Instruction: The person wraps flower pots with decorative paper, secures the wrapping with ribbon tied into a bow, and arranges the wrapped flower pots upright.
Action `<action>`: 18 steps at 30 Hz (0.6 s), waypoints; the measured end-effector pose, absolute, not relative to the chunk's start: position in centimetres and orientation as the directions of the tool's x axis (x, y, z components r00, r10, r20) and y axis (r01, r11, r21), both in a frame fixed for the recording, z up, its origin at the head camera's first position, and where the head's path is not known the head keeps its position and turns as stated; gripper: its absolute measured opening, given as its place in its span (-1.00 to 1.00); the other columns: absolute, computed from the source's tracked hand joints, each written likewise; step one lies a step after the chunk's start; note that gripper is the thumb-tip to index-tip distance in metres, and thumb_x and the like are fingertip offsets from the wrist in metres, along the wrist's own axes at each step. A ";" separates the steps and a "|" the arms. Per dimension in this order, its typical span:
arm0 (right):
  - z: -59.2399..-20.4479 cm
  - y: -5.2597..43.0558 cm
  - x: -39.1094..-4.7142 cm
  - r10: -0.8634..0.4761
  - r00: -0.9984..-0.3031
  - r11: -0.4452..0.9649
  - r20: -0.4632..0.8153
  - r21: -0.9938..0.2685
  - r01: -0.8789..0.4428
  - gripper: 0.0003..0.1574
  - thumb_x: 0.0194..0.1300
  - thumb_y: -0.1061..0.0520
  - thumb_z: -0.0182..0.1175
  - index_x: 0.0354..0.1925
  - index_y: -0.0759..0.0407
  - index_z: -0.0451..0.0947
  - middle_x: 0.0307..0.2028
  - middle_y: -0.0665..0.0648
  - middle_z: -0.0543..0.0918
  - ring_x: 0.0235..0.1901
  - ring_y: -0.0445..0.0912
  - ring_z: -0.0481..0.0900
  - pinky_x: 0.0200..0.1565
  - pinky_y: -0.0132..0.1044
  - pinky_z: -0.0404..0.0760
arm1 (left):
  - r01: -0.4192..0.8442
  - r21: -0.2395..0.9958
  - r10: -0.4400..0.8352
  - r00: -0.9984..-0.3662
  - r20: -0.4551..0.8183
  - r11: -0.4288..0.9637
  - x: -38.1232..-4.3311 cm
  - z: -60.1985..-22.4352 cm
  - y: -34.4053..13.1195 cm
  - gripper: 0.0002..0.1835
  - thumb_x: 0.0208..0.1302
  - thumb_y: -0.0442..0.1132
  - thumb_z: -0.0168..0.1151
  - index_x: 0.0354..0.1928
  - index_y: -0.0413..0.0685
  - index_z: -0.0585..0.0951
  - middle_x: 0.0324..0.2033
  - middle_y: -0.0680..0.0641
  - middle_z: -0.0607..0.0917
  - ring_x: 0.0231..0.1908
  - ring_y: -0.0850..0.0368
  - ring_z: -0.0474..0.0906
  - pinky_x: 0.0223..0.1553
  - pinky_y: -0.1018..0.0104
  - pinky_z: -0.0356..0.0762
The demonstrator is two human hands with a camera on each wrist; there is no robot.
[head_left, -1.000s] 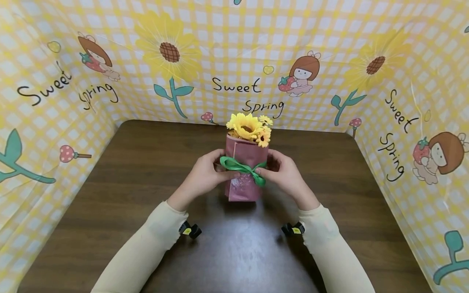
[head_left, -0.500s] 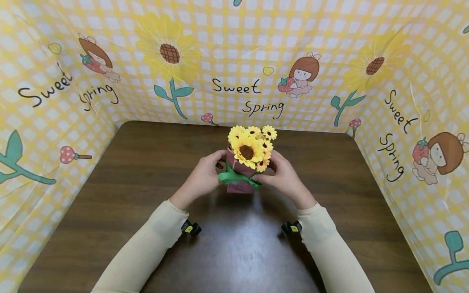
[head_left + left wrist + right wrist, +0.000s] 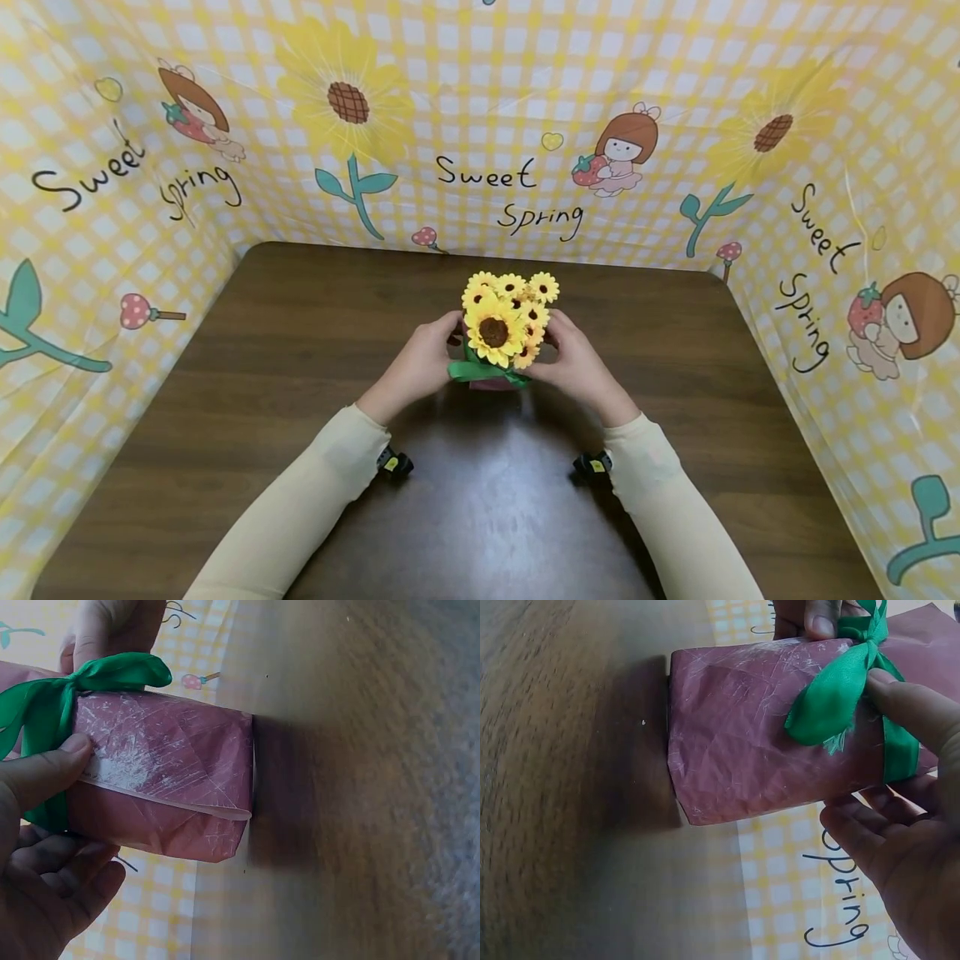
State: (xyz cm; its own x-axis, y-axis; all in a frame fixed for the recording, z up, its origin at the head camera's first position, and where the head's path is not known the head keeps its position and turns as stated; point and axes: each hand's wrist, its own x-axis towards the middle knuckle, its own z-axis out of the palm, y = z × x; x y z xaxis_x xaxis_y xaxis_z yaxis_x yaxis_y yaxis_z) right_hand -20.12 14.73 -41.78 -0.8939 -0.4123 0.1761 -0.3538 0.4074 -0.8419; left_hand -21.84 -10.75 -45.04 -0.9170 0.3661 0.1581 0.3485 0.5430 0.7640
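A small bouquet of yellow artificial-looking sunflowers (image 3: 494, 332) faces up in the head view, at the middle of the table. Dusty-pink wrapping paper (image 3: 161, 765) covers its lower part, creased and shiny, and a green ribbon (image 3: 829, 701) is tied round it in a bow. From one side my left hand (image 3: 422, 360) grips the wrapped part, thumb on the front by the ribbon (image 3: 46, 810). My right hand (image 3: 577, 364) holds the opposite side, its thumb against the ribbon. The base is at or just above the table; whether it touches, I cannot tell.
The dark brown wooden table (image 3: 300, 333) spreads around the bouquet. Yellow-and-white checked cloth (image 3: 480, 100) with printed flowers and figures walls it at the back and both sides. Small black cameras (image 3: 395, 463) sit at the wrists.
The bouquet has tipped so its flower heads now face the head camera and hide most of the wrapping. Both hands still hold it and have shifted only slightly.
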 end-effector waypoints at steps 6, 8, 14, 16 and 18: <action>-44.7 15.6 -21.9 -0.421 -0.886 0.405 0.193 -0.834 -0.374 -0.16 0.12 0.16 0.57 0.33 0.05 0.45 0.26 0.10 0.43 0.29 -0.01 0.45 0.36 -0.02 0.44 | 0.349 0.753 0.369 -0.917 0.151 0.558 -22.1 -45.2 -10.7 -0.46 0.22 -0.36 0.45 0.23 -0.09 0.51 0.02 -0.06 0.70 0.06 -0.03 0.65 0.14 0.03 0.61; -45.1 15.7 -22.2 -0.425 -0.885 0.414 0.189 -0.829 -0.375 -0.15 0.12 0.14 0.57 0.33 0.01 0.44 0.26 0.07 0.43 0.29 -0.03 0.45 0.35 -0.03 0.45 | 0.354 0.746 0.372 -0.915 0.153 0.564 -22.1 -45.2 -10.8 -0.48 0.21 -0.36 0.46 0.20 -0.09 0.52 0.01 -0.06 0.71 0.06 -0.02 0.66 0.13 0.04 0.62; -45.4 15.8 -22.4 -0.432 -0.885 0.436 0.174 -0.819 -0.373 -0.04 0.10 0.14 0.58 0.40 -0.02 0.39 0.30 0.04 0.42 0.35 -0.04 0.41 0.37 -0.04 0.43 | 0.365 0.733 0.386 -0.910 0.151 0.574 -22.1 -45.4 -10.7 -0.59 0.22 -0.34 0.47 0.07 -0.03 0.54 -0.01 -0.05 0.71 0.05 -0.06 0.67 0.11 -0.01 0.63; -45.6 15.8 -22.4 -0.435 -0.885 0.440 0.166 -0.818 -0.370 0.01 0.08 0.14 0.59 0.43 -0.03 0.36 0.33 0.03 0.41 0.37 -0.05 0.39 0.38 -0.04 0.42 | 0.365 0.727 0.393 -0.909 0.141 0.582 -22.0 -45.5 -10.7 -0.61 0.23 -0.33 0.47 0.04 -0.01 0.54 -0.03 -0.04 0.72 0.05 -0.05 0.67 0.11 -0.01 0.63; -45.8 15.8 -22.5 -0.439 -0.884 0.438 0.159 -0.822 -0.365 0.03 0.07 0.15 0.60 0.44 -0.02 0.34 0.34 0.03 0.41 0.39 -0.04 0.38 0.39 -0.04 0.41 | 0.365 0.722 0.400 -0.907 0.133 0.588 -22.0 -45.6 -10.7 -0.60 0.24 -0.31 0.46 0.07 -0.02 0.54 -0.02 -0.04 0.72 0.05 -0.05 0.67 0.11 0.00 0.63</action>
State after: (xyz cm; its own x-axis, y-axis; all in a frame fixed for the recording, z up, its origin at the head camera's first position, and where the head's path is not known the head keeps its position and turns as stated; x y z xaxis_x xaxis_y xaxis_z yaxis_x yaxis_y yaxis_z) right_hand -22.49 15.79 -45.85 -0.8844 -0.4387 0.1594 -0.3652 0.4376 -0.8217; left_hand -22.00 -10.67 -45.57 -0.9070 0.3996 0.1334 0.3651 0.5877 0.7220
